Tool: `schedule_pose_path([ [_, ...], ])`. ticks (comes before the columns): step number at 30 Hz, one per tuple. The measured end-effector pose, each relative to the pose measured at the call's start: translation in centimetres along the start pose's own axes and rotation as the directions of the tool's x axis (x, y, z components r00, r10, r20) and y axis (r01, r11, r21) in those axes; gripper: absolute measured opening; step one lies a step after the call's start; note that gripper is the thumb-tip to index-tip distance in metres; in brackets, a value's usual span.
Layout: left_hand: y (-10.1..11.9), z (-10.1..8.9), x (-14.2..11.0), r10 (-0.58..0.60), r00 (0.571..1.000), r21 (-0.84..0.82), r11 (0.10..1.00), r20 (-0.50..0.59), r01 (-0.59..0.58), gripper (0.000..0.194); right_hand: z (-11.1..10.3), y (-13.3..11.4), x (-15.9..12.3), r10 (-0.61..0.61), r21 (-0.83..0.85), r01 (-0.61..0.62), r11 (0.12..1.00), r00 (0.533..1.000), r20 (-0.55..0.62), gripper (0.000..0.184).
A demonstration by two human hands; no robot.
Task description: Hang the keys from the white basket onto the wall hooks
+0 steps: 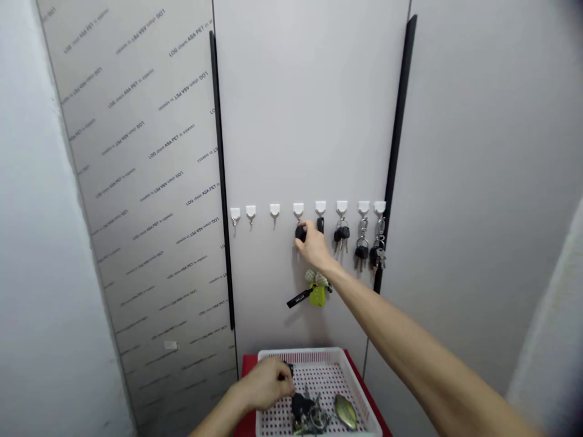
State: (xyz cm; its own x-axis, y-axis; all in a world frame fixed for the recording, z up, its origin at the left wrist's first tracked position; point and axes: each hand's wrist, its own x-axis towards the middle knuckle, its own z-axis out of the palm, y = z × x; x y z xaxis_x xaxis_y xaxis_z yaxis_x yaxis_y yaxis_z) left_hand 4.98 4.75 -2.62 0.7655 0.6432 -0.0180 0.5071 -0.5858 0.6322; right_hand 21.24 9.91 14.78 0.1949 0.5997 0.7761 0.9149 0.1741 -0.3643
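Observation:
My right hand reaches up to a row of white wall hooks and is closed on a black key hanging at the fourth hook from the left. A green charm and black strap dangle below that hand. My left hand is down in a white perforated basket, fingers curled on a black key there. More keys and a metal leaf-shaped fob lie in the basket.
The three leftmost hooks are bare. Key bunches hang from the hooks on the right. The basket rests on a red surface. Black vertical strips edge the white panel; a film-covered panel stands on the left.

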Motion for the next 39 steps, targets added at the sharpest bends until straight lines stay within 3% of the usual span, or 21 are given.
schedule_pose_path([
  [2,-0.3,0.6,0.1,-0.038,0.999,0.009,0.999,-0.002,0.038,0.022,-1.1,-0.6,1.3,-0.001,0.079,0.007,0.997,0.997,-0.083,0.035],
  [5,0.2,-0.8,0.3,-0.055,0.989,-0.009,0.998,-0.138,0.055,0.024,-3.5,-1.6,3.0,-0.020,0.185,0.050,0.982,0.987,-0.162,0.036],
  [6,0.6,-1.6,0.4,-0.059,0.979,-0.031,0.998,-0.196,0.054,0.024,-4.1,-1.7,3.1,-0.031,0.221,0.057,0.974,0.992,-0.121,0.036],
  [8,1.3,-3.1,0.7,-0.076,0.954,-0.093,0.994,-0.290,0.051,0.026,-4.6,-1.5,1.9,-0.075,0.285,0.050,0.957,0.994,0.078,0.036],
  [9,1.7,-3.8,0.9,-0.089,0.941,-0.124,0.991,-0.326,0.051,0.027,-4.5,-1.0,0.4,-0.108,0.302,0.041,0.952,0.972,0.209,0.036],
  [12,2.7,-5.4,1.9,-0.099,0.909,-0.187,0.982,-0.406,0.023,0.028,-2.5,1.6,-6.6,-0.172,0.282,0.012,0.959,0.816,0.551,0.036],
  [14,3.6,-5.9,2.9,-0.075,0.889,-0.213,0.977,-0.452,-0.026,0.027,-0.5,3.9,-12.2,-0.145,0.231,-0.027,0.973,0.705,0.694,0.035],
  [16,4.5,-6.0,3.9,-0.060,0.877,-0.237,0.969,-0.478,-0.063,0.026,1.4,6.1,-17.2,-0.031,0.112,-0.087,0.990,0.635,0.772,0.036],
  [19,5.5,-4.4,5.0,-0.026,0.872,-0.248,0.962,-0.489,-0.111,0.025,2.5,8.0,-22.0,0.042,0.006,-0.077,0.997,0.610,0.791,0.036],
  [22,5.2,-1.3,4.7,-0.002,0.881,-0.241,0.962,-0.473,-0.128,0.023,1.3,8.1,-23.8,0.030,0.011,-0.066,0.998,0.587,0.809,0.027],
  [24,4.3,0.7,4.0,-0.012,0.888,-0.238,0.965,-0.459,-0.110,0.022,0.5,8.1,-24.0,-0.031,0.078,-0.048,0.996,0.624,0.781,0.023],
  [28,1.6,3.1,2.8,-0.013,0.909,-0.202,0.976,-0.417,-0.078,0.027,-1.0,8.7,-25.6,-0.017,0.150,-0.082,0.985,0.825,0.565,0.022],
  [29,1.0,3.5,2.4,-0.010,0.917,-0.172,0.983,-0.399,-0.064,0.027,-1.6,8.7,-26.5,-0.001,0.170,-0.105,0.980,0.848,0.531,0.022],
  [31,-0.1,4.3,1.3,-0.011,0.933,-0.101,0.995,-0.360,-0.027,0.026,-3.0,8.4,-28.9,0.018,0.197,-0.145,0.970,0.847,0.532,0.022],
  [33,-0.9,5.2,0.1,-0.014,0.949,-0.025,1.000,-0.315,0.007,0.025,-3.7,8.3,-31.9,0.034,0.200,-0.191,0.961,0.798,0.601,0.022],
  [35,-1.6,6.1,-0.9,0.005,0.965,0.071,0.997,-0.260,0.014,0.024,-3.2,9.2,-35.1,0.062,0.164,-0.245,0.956,0.711,0.701,0.022],
  [37,-2.1,6.9,-1.5,0.035,0.978,0.178,0.984,-0.206,0.002,0.025,-1.9,11.0,-38.2,0.110,0.070,-0.286,0.956,0.567,0.816,0.023],
  [39,-2.3,7.5,-1.6,0.046,0.985,0.275,0.961,-0.164,0.001,0.026,-0.1,13.0,-41.0,0.213,-0.103,-0.313,0.944,0.343,0.915,0.022],
])
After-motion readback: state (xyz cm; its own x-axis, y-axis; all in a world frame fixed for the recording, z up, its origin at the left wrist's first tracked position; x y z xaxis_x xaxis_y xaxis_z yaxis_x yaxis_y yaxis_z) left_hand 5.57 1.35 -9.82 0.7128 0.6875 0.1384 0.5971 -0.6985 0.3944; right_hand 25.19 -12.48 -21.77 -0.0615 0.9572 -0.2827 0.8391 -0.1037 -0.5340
